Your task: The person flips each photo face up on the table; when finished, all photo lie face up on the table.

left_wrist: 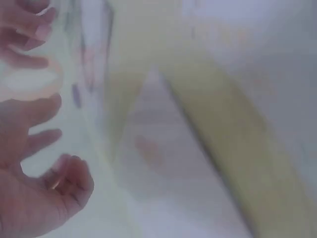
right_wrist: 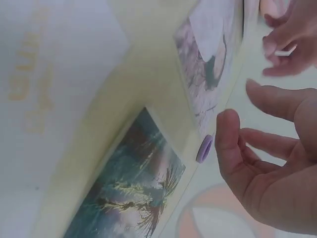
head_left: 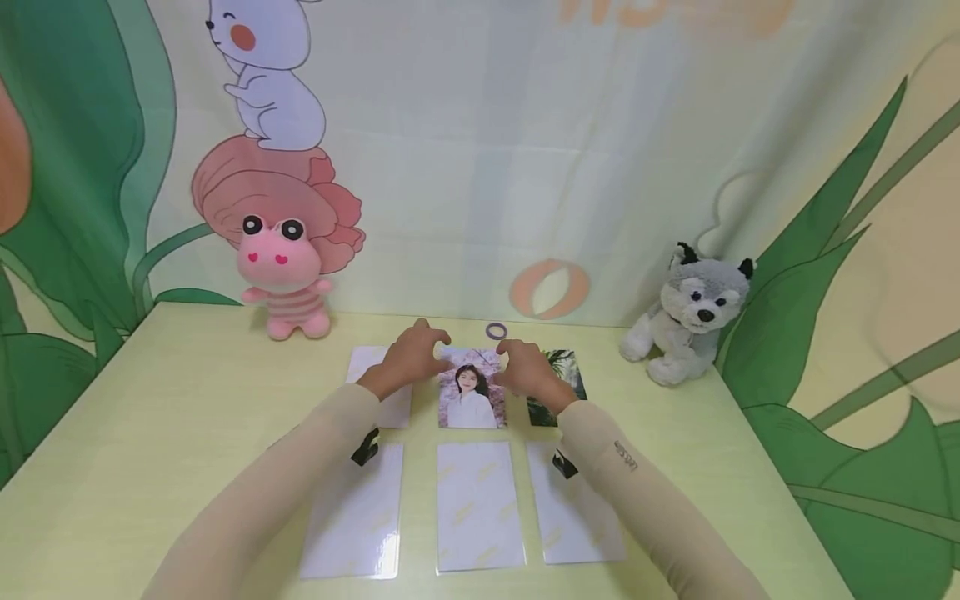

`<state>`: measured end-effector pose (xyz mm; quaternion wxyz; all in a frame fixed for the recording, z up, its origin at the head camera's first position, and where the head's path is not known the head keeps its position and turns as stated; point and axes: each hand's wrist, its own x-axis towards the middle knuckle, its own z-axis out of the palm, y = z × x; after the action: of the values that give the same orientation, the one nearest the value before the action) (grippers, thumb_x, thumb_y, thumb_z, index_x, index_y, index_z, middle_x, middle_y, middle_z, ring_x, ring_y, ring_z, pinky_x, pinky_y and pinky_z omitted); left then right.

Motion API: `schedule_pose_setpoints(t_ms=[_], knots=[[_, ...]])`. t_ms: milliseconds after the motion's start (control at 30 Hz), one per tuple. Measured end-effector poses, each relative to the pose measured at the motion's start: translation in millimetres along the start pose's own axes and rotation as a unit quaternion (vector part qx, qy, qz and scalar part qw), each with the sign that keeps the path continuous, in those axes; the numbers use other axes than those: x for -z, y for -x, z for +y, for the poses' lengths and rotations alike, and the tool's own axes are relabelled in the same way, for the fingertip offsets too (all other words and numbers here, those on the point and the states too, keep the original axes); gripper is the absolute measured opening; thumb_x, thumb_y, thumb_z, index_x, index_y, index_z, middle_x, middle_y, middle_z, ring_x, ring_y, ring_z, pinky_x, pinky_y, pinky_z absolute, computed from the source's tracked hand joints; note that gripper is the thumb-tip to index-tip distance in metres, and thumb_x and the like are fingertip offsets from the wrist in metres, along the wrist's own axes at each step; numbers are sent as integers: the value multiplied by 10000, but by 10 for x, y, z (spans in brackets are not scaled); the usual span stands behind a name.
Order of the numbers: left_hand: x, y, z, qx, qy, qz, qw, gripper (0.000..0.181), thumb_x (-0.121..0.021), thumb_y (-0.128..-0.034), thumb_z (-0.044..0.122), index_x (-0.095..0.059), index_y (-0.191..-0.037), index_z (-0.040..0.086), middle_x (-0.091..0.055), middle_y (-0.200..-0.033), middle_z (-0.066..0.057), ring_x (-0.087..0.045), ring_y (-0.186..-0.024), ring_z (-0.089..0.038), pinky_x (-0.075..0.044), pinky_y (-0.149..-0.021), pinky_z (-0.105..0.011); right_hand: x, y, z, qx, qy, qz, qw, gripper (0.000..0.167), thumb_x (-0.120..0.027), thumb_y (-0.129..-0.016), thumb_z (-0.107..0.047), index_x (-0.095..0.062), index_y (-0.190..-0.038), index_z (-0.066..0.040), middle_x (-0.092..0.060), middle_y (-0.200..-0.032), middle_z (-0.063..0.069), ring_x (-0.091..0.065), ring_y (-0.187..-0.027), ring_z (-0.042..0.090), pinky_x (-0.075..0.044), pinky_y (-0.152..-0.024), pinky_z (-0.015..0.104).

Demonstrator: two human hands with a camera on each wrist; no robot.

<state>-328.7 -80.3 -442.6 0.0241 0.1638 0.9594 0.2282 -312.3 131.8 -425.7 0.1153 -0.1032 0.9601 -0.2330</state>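
A photo card of a person in white among pink blossoms (head_left: 471,400) lies in the middle of the back row. My left hand (head_left: 411,358) is at its upper left, over a white card (head_left: 397,410); my right hand (head_left: 528,372) is at its upper right, beside a dark green scenery card (head_left: 566,367). In the left wrist view the left hand (left_wrist: 39,173) has loosely bent fingers with nothing between them. The right hand (right_wrist: 272,163) in the right wrist view is also loosely bent and empty, above the table.
Three white cards form the front row: left (head_left: 356,517), middle (head_left: 480,508) and right (head_left: 573,517). A purple ring (head_left: 497,331) lies near the table's back edge. A pink plush toy (head_left: 288,279) sits at the back left, a grey plush dog (head_left: 693,312) at the back right.
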Motion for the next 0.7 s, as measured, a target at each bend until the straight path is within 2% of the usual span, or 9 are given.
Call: schedule_pose_setpoints(t_ms=[133,267,433,567,700], knots=[[227,191,-185,-318,-41,-8,9995,457,-761,-874,253,-659,-1275,59,-560,-1211,-205,-563,-1044,-370,-509,-792,-468,17,-68,-10,298,-184,-7,9994,578,-705,-933,-204,-492,-1441,-33,-693,-963,115,-655,-797,224,-527,-695,360],[374,397,-409,-620,-98,-204,9978,490,-791,-843,235,-662,-1268,28,-564,-1224,-225,-534,-1110,-404,-474,-908,-528,0,-144,-32,798,-383,-168,9959,624,-712,-934,-228,-454,-1478,-65,-665,-1107,157,-651,-964,264,-539,-818,403],[407,631,-685,-1103,-266,-463,9925,541,-827,-799,236,-662,-1256,-3,-547,-1300,-306,-514,-1203,-485,-416,-1036,-575,-85,-274,-99,1212,-710,-291,9897,692,-742,-911,-234,-419,-1506,-92,-617,-1268,190,-610,-1157,304,-516,-953,449],[389,783,-840,-1056,-259,-618,9921,605,-841,-785,275,-644,-1289,6,-483,-1402,-344,-458,-1294,-530,-378,-1082,-608,-191,-397,-175,1377,-729,-10,9878,709,-774,-881,-255,-447,-1490,-94,-632,-1292,176,-599,-1208,307,-498,-995,459],[376,883,-925,-1006,-244,-768,9917,663,-846,-778,314,-618,-1329,24,-435,-1458,-349,-409,-1350,-537,-354,-1099,-621,-295,-496,-254,1399,-661,125,9879,724,-794,-863,-263,-462,-1486,-103,-634,-1324,166,-583,-1250,315,-488,-1011,468]])
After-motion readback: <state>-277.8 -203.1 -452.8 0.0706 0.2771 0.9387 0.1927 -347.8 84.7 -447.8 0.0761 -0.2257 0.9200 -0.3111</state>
